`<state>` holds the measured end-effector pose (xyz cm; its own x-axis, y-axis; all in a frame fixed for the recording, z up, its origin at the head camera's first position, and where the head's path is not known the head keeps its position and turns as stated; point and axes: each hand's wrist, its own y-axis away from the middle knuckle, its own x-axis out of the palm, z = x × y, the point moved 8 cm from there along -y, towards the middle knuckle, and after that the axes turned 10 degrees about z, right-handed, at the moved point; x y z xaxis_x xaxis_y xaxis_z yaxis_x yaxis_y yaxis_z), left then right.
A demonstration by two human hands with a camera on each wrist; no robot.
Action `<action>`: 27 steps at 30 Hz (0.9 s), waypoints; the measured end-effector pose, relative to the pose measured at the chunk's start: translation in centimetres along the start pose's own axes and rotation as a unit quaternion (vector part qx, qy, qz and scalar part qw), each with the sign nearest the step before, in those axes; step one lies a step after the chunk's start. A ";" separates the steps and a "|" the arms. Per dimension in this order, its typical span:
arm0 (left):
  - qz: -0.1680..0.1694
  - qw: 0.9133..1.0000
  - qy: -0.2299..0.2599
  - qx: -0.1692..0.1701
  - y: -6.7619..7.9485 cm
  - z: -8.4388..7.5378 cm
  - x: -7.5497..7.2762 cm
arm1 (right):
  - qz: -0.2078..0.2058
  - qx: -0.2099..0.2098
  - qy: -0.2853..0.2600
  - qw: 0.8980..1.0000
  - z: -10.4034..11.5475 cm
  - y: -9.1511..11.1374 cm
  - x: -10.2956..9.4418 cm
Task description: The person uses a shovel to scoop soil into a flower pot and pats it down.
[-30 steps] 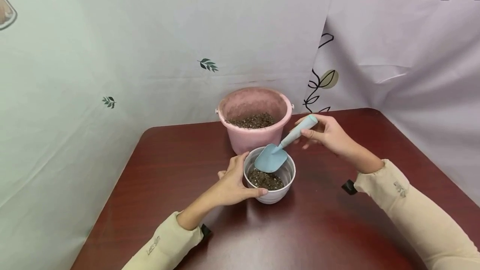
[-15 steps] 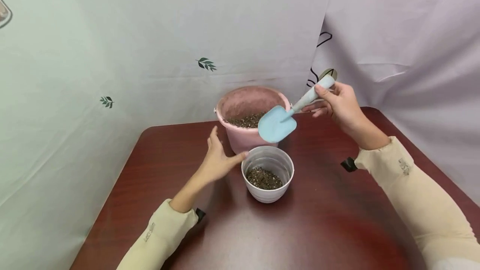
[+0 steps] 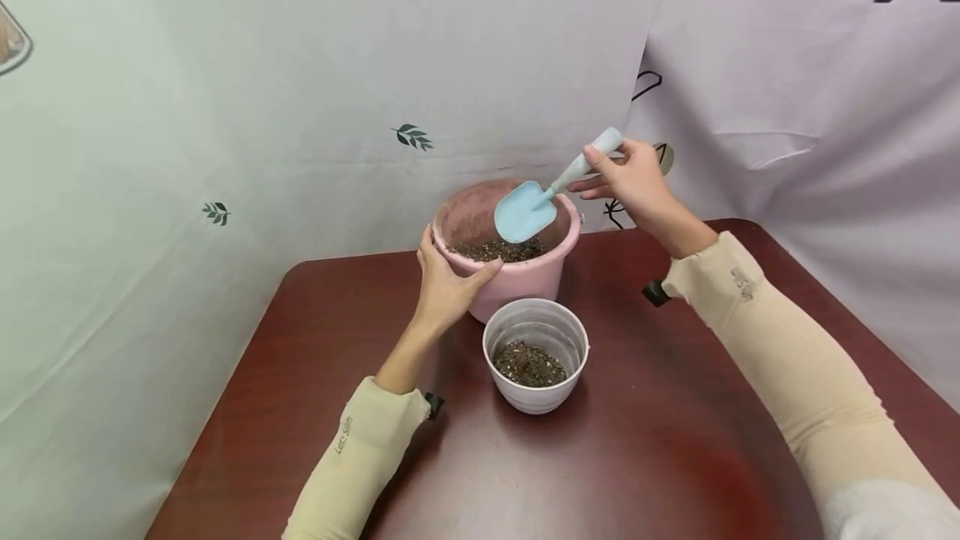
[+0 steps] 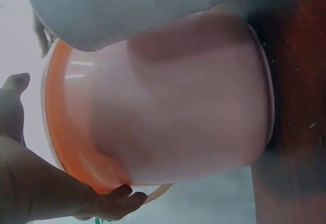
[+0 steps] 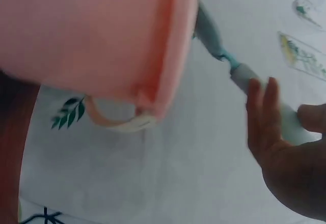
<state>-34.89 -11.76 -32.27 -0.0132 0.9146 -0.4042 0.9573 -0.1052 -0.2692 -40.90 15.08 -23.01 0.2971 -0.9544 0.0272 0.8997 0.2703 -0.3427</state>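
Observation:
My right hand (image 3: 637,186) holds a light blue garden trowel (image 3: 525,211) by its pale handle, thumb on top. The blade hangs tilted over the mouth of a pink bucket (image 3: 517,282), above dark soil (image 3: 506,250). In the right wrist view the trowel's handle (image 5: 247,79) lies between thumb and fingers, and the blade is partly hidden behind the bucket rim. At the bucket's left front, my left hand (image 3: 442,290) grips the rim, thumb near the front and fingers round the side. Nearer me stands a white plastic pot (image 3: 534,398) with soil (image 3: 528,365) in its bottom.
Both containers stand on a dark red wooden table (image 3: 637,457), the white pot close in front of the bucket. A pale printed cloth (image 3: 300,107) hangs right behind the table's back edge. A white carrying handle (image 5: 122,126) hangs at the bucket's side.
My left hand has left the white pot and moved to the bucket rim. The trowel has risen out of the pot and gone back over the bucket.

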 end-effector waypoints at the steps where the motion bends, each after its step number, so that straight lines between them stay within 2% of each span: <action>1: -0.004 1.000 -0.002 0.001 0.1 0.1 0.0 | 0.003 0.007 0.020 1.000 -0.4 -0.4 0.2; 5: -0.010 1.000 -0.001 0.010 0.2 0.3 0.2 | 0.010 0.020 0.132 0.991 -1.8 -1.8 0.9; 11: -0.018 1.000 0.005 0.023 0.2 0.2 0.9 | 0.018 0.004 0.257 0.966 -2.8 -2.8 1.6; 15: -0.025 0.999 0.002 0.023 0.1 0.4 1.0 | 0.047 -0.005 0.355 0.934 -3.1 -3.2 2.5; 17: -0.024 0.999 -0.002 0.022 0.1 0.4 1.0 | 0.066 -0.010 0.409 0.910 -3.3 -3.4 3.0; 22: -0.019 1.000 -0.011 0.016 0.0 0.5 1.0 | 0.108 -0.022 0.488 0.866 -3.7 -4.2 4.1; 27: -0.015 1.000 -0.009 0.009 -0.1 0.5 1.0 | 0.135 -0.029 0.519 0.844 -4.3 -4.9 4.9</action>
<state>-35.12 -11.04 -33.10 -0.0480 0.9100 -0.4118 0.9511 -0.0842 -0.2970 -45.27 8.51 -25.25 0.0228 -0.4641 -0.8855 0.8179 0.5179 -0.2504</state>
